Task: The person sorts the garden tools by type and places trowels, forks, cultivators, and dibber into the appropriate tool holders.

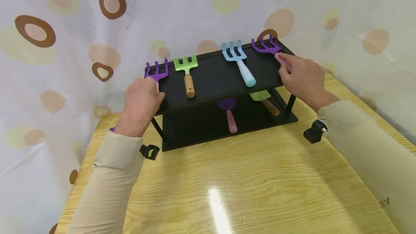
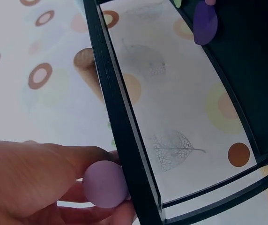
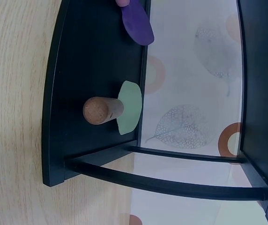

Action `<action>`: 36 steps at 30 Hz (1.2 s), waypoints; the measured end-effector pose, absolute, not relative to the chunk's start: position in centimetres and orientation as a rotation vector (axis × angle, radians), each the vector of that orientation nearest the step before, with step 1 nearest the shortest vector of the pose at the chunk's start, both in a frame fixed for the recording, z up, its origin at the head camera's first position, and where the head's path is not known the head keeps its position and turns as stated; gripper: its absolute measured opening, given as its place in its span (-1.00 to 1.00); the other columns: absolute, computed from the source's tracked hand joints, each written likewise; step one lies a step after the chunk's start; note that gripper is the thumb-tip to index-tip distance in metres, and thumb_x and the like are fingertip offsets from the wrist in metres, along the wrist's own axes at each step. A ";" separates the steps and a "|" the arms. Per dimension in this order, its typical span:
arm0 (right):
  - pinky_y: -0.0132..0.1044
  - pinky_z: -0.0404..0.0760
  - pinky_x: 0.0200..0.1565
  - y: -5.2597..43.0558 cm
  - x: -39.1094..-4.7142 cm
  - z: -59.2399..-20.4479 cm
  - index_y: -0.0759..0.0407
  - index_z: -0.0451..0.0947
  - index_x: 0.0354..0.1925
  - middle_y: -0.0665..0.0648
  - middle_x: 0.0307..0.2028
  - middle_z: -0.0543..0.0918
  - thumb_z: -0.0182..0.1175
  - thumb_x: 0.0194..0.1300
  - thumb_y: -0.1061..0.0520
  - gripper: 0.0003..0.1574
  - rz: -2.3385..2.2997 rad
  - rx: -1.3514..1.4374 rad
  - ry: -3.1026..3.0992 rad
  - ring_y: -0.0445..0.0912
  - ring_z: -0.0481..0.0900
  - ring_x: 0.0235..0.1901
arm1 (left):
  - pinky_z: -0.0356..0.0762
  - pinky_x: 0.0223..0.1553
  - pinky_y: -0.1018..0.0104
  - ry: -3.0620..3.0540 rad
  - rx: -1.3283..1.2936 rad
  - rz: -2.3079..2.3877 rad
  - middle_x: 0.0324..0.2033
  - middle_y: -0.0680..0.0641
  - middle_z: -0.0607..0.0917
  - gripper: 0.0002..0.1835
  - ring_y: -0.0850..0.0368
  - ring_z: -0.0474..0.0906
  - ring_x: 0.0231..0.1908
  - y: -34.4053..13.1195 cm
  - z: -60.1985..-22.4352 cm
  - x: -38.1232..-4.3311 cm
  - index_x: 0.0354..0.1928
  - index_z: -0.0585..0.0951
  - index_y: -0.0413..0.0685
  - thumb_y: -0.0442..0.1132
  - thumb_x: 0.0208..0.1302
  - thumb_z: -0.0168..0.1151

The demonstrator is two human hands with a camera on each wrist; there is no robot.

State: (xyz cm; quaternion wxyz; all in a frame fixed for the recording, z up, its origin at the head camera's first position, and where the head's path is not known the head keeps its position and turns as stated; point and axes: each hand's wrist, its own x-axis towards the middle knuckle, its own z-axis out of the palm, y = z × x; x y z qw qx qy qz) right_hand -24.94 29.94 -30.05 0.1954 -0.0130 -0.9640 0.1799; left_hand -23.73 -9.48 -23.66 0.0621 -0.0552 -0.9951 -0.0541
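My left hand grips the pink handle of a purple hand rake at the left end of the black rack's upper shelf. In the left wrist view the round handle end shows between thumb and fingers, close beside the shelf edge. At the upper shelf's right end, my right hand pinches the pink handle of another purple hand rake, its tines pointing to the back. Between them lie a green hand rake with a wooden handle and a light blue hand rake.
On the rack's lower shelf lie a purple trowel with a pink handle and a green trowel with a wooden handle. A small purple tip pokes out beside my left wrist. A patterned curtain hangs behind the wooden table.
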 end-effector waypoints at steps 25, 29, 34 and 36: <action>-0.03 0.35 -0.58 30.0 -25.0 -29.9 -0.17 0.35 0.41 0.38 0.20 0.54 -0.24 0.47 -0.10 -0.38 0.494 -0.061 -2.725 0.42 0.59 -0.13 | 0.60 -0.40 0.29 -2.976 -0.165 -0.544 -0.36 -0.21 0.70 -0.70 -0.02 0.62 -0.42 -10.7 -24.2 -23.2 -0.17 0.70 -0.23 -0.10 0.39 0.22; -0.03 0.35 -0.58 30.1 -25.0 -30.0 -0.17 0.34 0.42 0.41 0.18 0.55 -0.24 0.46 -0.09 -0.37 0.494 -0.068 -2.724 0.43 0.58 -0.14 | 0.56 -0.43 0.31 -2.961 -0.180 -0.579 -0.39 -0.19 0.73 -0.72 0.01 0.65 -0.43 -10.3 -24.2 -23.3 -0.26 0.70 -0.20 -0.10 0.40 0.21; -0.02 0.37 -0.56 30.0 -25.0 -29.9 -0.17 0.34 0.42 0.38 0.22 0.52 -0.25 0.47 -0.11 -0.37 0.490 -0.062 -2.726 0.43 0.58 -0.09 | 0.48 -0.53 0.38 -2.961 -0.173 -0.647 -0.44 -0.18 0.76 -0.72 0.04 0.69 -0.48 -9.9 -24.2 -23.2 -0.33 0.70 -0.19 -0.11 0.40 0.20; -0.02 0.38 -0.56 30.0 -25.0 -29.9 -0.16 0.34 0.42 0.37 0.23 0.51 -0.25 0.47 -0.11 -0.37 0.485 -0.056 -2.726 0.44 0.57 -0.09 | 0.46 -0.56 0.40 -2.959 -0.163 -0.660 -0.45 -0.18 0.76 -0.72 0.05 0.69 -0.49 -9.8 -24.2 -23.2 -0.34 0.69 -0.19 -0.12 0.40 0.20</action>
